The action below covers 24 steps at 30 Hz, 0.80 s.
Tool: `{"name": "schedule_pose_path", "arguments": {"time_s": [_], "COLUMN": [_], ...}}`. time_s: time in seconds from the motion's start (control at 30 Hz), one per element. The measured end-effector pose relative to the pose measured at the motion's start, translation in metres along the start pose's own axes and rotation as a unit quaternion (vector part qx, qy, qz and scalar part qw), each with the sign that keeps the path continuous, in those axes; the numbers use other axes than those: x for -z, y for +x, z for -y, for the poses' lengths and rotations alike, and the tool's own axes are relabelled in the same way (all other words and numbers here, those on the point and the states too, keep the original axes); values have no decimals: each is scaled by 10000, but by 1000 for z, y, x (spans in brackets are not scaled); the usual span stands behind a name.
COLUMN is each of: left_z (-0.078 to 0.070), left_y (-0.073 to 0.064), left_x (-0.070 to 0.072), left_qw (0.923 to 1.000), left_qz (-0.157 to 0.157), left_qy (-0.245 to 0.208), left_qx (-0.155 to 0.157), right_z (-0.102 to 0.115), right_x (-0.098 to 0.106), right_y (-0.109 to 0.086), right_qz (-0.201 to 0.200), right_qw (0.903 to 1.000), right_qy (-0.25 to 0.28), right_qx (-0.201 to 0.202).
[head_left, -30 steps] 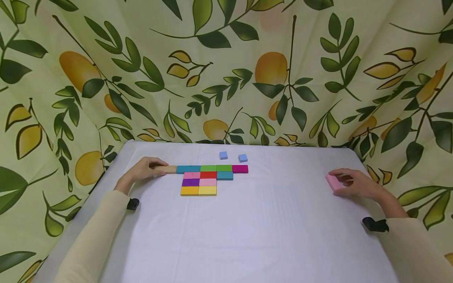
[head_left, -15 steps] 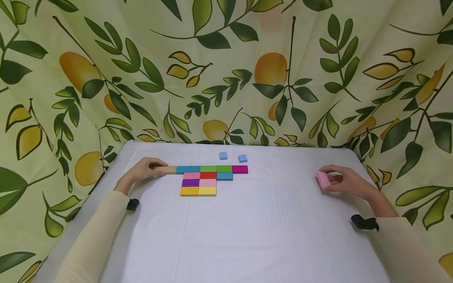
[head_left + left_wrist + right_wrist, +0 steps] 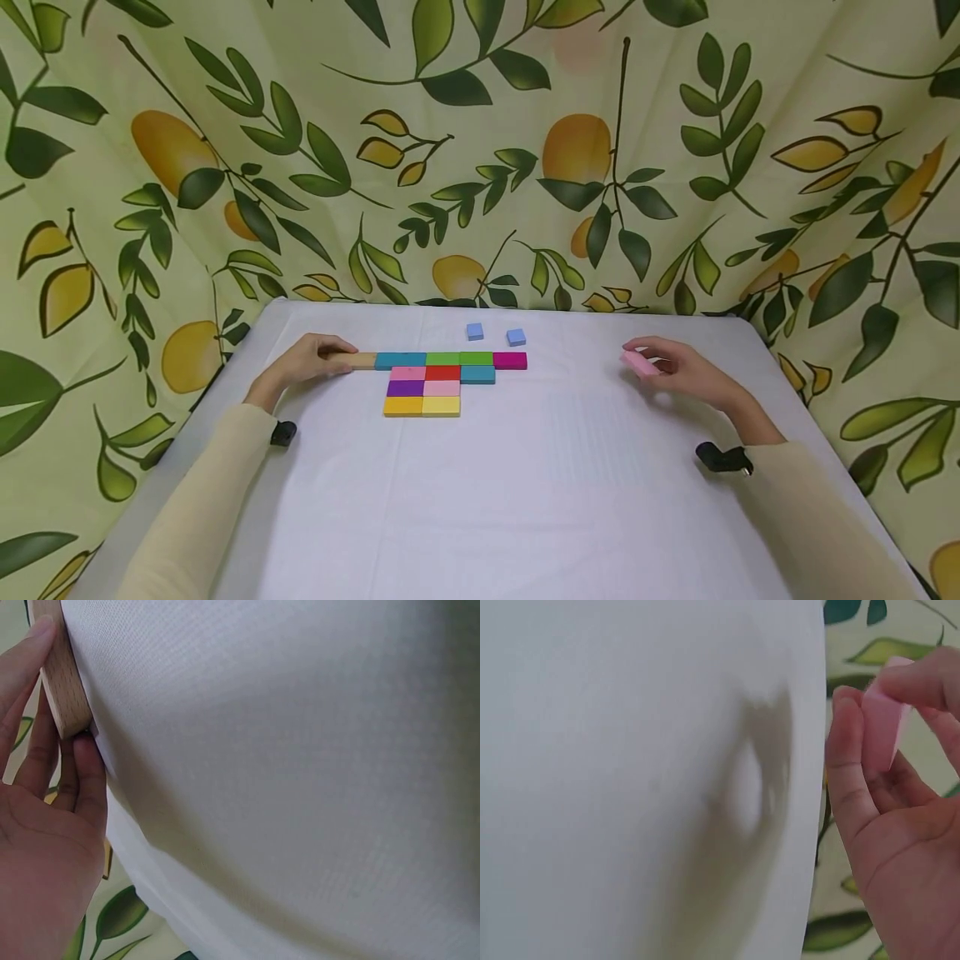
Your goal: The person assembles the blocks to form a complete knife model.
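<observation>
At the left end of a flat layout of coloured blocks, my left hand [image 3: 307, 364] grips a plain wooden block [image 3: 364, 361]; the left wrist view shows thumb and fingers on that wooden block [image 3: 66, 682]. My right hand [image 3: 686, 375] pinches a pink block [image 3: 640, 363] above the right part of the table, its shadow falling on the cloth. In the right wrist view the pink block [image 3: 883, 724] sits between thumb and fingers. The wooden block adjoins a teal block [image 3: 400, 361], then two green ones and a magenta block [image 3: 510, 361] in one row.
Shorter rows lie nearer me, with a red block [image 3: 442, 373], a purple block [image 3: 406, 388] and a yellow block [image 3: 441, 406]. Two small blue blocks [image 3: 475, 332] stand apart behind the top row. A white cloth covers the table [image 3: 510, 500]; a leaf-patterned curtain [image 3: 480, 167] hangs behind.
My right hand has carried the pink block leftward from the table's right side, and the block has tilted. The left hand and the laid-out blocks have stayed in place.
</observation>
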<state>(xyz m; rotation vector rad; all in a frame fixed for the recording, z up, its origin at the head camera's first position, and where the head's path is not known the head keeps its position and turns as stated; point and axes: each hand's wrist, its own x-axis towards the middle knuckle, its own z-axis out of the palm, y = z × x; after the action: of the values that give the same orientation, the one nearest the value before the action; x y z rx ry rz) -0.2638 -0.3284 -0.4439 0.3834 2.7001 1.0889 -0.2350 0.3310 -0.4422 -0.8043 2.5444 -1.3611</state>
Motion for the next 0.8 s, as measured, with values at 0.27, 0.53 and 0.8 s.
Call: {"name": "schedule_pose_path", "arguments": {"time_s": [0.27, 0.53, 0.8], "left_z": [0, -2, -1], "left_y": [0, -1, 0], "left_x": [0, 0, 1], "left_qw": [10000, 10000, 10000], "left_qz": [-12, -8, 7], "left_qy": [34, 51, 43], "left_qx": [-57, -28, 1], "right_z": [10, 26, 41], "right_x": [-23, -45, -70], "right_y": [30, 59, 84], "right_qz": [70, 119, 204], "right_qw": [9999, 9996, 9994], "right_qy": [-30, 268, -169], "right_qx": [114, -2, 205]}}
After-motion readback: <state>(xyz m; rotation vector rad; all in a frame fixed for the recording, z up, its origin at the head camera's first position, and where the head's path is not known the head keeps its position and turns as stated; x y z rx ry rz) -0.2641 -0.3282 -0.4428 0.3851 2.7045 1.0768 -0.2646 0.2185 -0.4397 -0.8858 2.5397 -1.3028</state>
